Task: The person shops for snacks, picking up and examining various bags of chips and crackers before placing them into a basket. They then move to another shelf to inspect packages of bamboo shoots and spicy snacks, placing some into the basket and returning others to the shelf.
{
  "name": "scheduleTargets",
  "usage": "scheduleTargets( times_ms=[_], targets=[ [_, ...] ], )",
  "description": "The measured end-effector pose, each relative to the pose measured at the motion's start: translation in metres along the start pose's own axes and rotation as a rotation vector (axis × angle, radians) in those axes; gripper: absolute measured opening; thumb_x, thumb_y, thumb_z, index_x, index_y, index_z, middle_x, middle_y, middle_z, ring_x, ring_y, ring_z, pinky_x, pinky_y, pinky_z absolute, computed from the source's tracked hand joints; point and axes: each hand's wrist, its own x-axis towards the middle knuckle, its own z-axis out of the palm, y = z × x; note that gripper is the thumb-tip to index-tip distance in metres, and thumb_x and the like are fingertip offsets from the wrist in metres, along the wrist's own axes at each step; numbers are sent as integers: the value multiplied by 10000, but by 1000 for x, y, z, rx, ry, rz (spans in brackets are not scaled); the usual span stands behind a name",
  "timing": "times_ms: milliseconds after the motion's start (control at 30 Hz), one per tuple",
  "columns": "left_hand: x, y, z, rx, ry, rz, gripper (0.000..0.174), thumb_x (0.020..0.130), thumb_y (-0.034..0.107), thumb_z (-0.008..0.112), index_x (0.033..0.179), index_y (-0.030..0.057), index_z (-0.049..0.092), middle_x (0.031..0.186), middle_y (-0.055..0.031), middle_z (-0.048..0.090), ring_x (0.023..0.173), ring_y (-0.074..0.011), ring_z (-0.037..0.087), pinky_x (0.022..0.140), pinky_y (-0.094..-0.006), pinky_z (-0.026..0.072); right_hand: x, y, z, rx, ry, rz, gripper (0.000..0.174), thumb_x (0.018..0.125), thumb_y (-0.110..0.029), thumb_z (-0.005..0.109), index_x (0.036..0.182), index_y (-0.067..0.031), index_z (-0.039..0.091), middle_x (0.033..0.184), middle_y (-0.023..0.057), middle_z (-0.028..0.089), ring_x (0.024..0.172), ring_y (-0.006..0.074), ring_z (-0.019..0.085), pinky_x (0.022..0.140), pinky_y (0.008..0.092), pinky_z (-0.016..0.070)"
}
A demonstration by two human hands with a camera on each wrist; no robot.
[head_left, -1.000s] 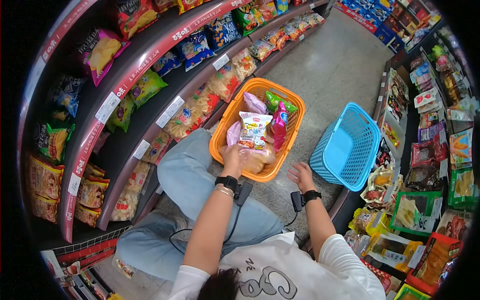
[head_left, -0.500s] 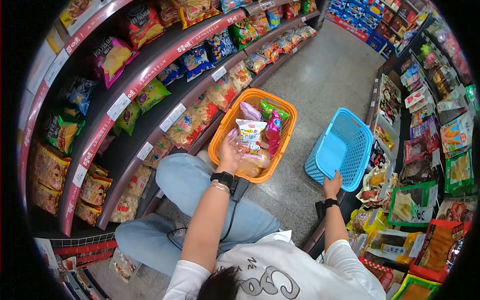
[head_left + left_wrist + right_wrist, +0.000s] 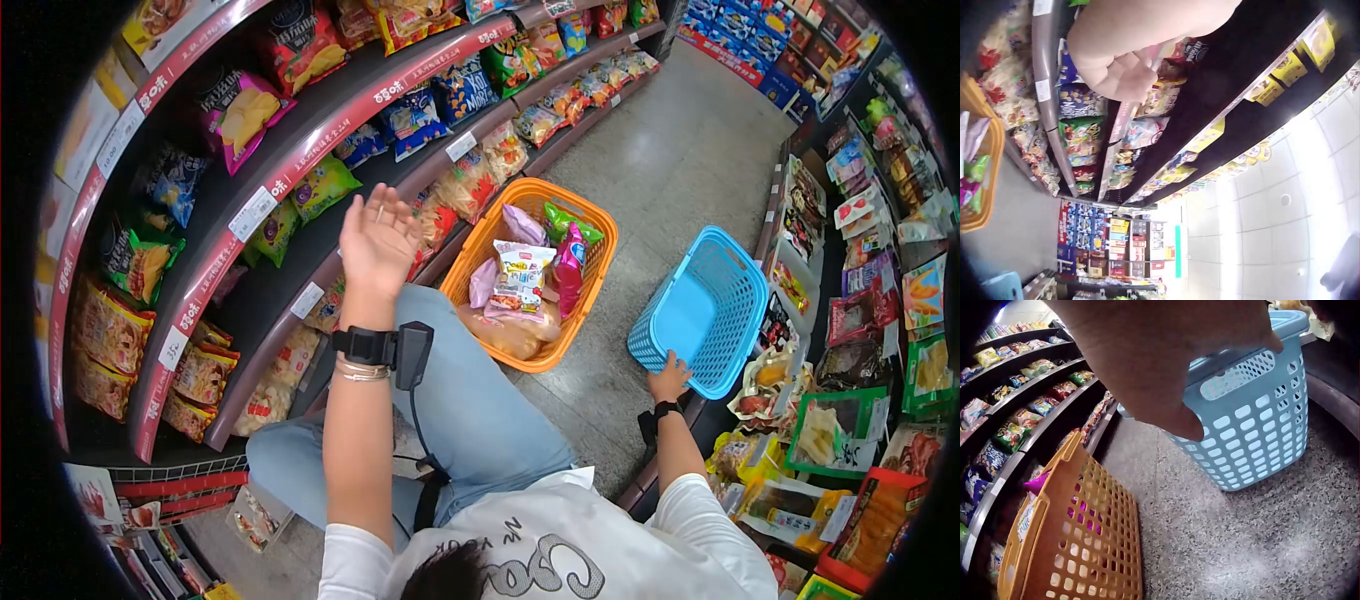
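My left hand (image 3: 380, 240) is raised, palm up and holding nothing, beside the snack shelves; its fingers are loosely bent. The left wrist view shows this hand (image 3: 1125, 78) in front of the shelf bags. My right hand (image 3: 670, 376) grips the near rim of a blue plastic basket (image 3: 650, 325), its thumb outside the wall in the right wrist view. The blue basket has nothing in it. To its left, an orange basket (image 3: 602, 215) holds several snack packs, including a white printed bag (image 3: 522, 278), a magenta bag (image 3: 570, 268) and a green bag (image 3: 573, 225).
Curved shelves of snack bags (image 3: 322, 185) rise on the left. Packaged foods (image 3: 835, 425) fill the low shelf on the right. A grey floor aisle (image 3: 690, 140) runs ahead between them. My bent leg (image 3: 470, 390) lies just before the orange basket.
My left hand has left the white bag in the orange basket and risen left toward the shelves, palm up. My right hand has moved right onto the blue basket's rim.
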Motion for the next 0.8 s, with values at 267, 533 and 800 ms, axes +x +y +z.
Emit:
scheduleTargets(
  times_ms=[267,533,800],
  targets=[
    [13,37,-11,17,5,-150,257,920,279,493,1053,67,548,972,-31,586,851,-175,561,741,-324,464,-22,-3,19,91,3,-52,630,702,-157,672,1280,-202,425,1361,181,359,1287,482,213,943,693,254],
    [56,44,-26,-148,-59,-313,233,896,277,523,1015,80,561,966,-39,591,856,-177,550,761,-344,448,-79,-53,-2,3,-159,176,790,747,-279,702,1411,-244,276,1497,158,141,1351,439,105,978,700,197],
    [79,6,-44,-342,-88,-554,232,890,272,514,1015,83,566,959,-38,604,848,-187,565,771,-362,449,-119,-50,-17,86,7,21,758,703,-289,729,1360,-169,370,1437,184,280,1307,406,249,1005,560,278]
  ],
)
